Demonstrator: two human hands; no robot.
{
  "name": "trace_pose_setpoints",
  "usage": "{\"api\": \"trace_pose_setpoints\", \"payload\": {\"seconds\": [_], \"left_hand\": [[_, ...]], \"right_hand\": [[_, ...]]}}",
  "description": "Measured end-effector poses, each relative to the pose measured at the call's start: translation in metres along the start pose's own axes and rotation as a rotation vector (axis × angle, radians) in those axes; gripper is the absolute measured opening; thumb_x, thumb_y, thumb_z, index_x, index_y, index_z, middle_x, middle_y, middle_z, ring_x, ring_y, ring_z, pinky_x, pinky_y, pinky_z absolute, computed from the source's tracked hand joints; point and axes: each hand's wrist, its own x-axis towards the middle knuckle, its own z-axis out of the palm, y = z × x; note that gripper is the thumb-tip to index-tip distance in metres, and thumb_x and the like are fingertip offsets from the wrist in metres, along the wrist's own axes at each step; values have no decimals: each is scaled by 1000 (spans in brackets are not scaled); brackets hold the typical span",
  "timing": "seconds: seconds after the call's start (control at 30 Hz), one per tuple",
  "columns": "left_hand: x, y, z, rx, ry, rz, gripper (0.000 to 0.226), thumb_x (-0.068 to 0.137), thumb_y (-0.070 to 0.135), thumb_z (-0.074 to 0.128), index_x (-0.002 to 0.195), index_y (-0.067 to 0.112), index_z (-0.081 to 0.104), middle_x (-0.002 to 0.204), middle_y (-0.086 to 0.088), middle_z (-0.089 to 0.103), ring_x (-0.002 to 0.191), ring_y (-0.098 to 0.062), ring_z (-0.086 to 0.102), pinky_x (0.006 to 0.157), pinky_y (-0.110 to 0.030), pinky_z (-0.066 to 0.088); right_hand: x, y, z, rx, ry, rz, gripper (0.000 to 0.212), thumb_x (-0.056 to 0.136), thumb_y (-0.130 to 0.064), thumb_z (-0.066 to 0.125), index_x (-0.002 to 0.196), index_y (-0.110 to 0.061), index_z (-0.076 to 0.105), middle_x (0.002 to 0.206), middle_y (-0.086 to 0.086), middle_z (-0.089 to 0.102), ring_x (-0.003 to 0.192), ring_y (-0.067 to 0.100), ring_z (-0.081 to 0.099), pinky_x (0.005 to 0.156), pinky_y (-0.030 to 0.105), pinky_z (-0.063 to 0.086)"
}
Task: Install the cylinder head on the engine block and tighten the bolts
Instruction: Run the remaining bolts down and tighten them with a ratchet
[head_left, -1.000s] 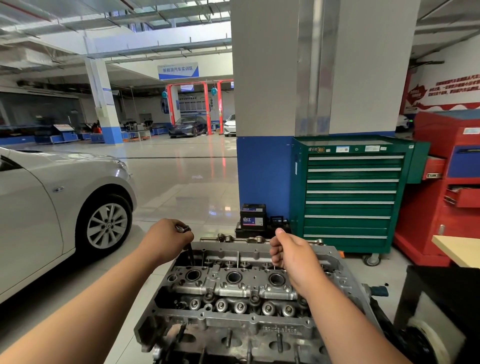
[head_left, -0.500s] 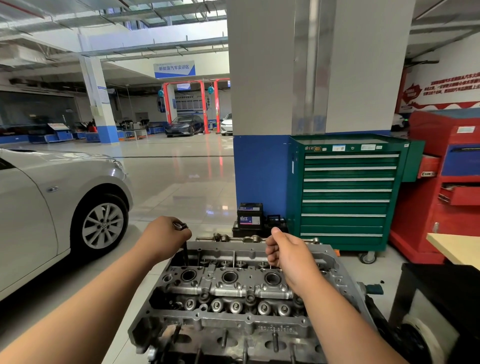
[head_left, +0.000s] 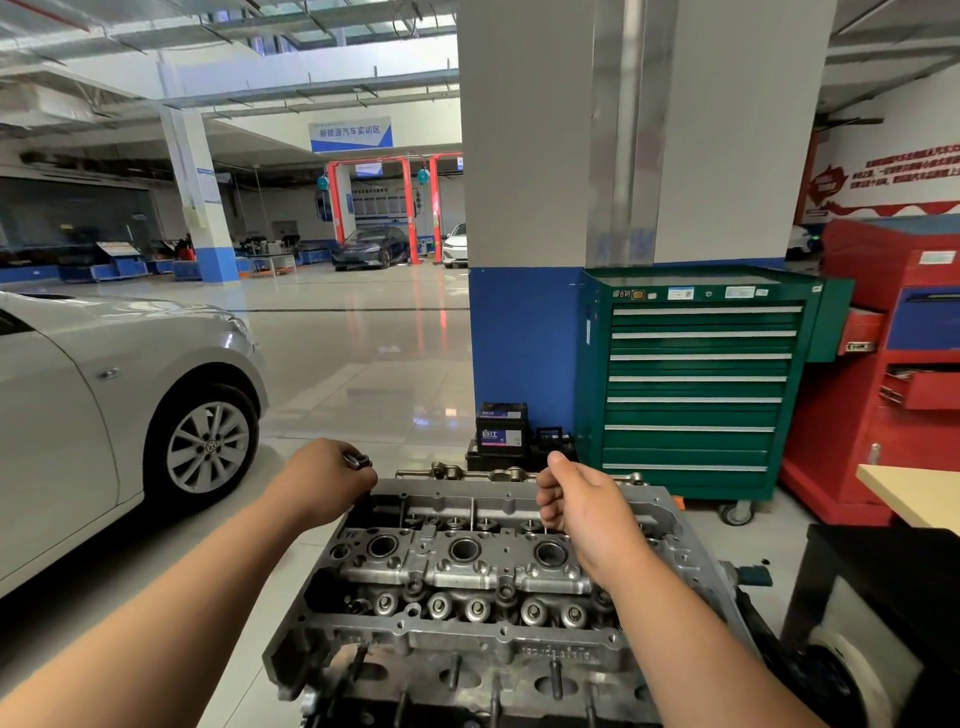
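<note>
The cylinder head (head_left: 467, 571) sits low in the middle of the view, its top face up, showing three round bores in a row and a line of valve tops nearer the person. The left hand (head_left: 324, 480) is curled round a dark bolt (head_left: 357, 460) standing at the head's far left corner, while the right hand (head_left: 587, 509), well apart from it over the far right side, pinches a slim shaft (head_left: 548, 530) that points down into the casting. Beyond stand a battery (head_left: 501, 431), a green tool cabinet (head_left: 691, 384) and a white car (head_left: 104, 405).
</note>
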Motion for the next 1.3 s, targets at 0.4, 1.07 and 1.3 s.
{"api": "trace_pose_setpoints", "payload": {"seconds": [0.4,1.07,1.3], "left_hand": [[8,-19,-10,44,-162,224,7,85,30,70,88,24,66,77,8,64,62,-2,54,55,-18,40],[17,-46,-5,-81,11,392,21,92,28,60,109,16,64,101,-1,67,93,-20,61,80,-30,47],[20,-46,-6,-20,-18,388,22,92,29,60,109,15,64,106,-3,68,96,-21,60,75,-27,43]], "right_hand": [[2,2,-5,25,33,-7,33,99,-28,49,80,-5,64,63,3,61,60,16,54,61,32,45],[-34,-7,35,-885,-8,-154,35,93,-49,54,76,-23,70,66,-12,67,65,-1,59,57,21,37],[-36,-6,34,-894,23,-147,33,92,-50,55,77,-24,69,60,-13,64,57,0,57,55,23,37]]}}
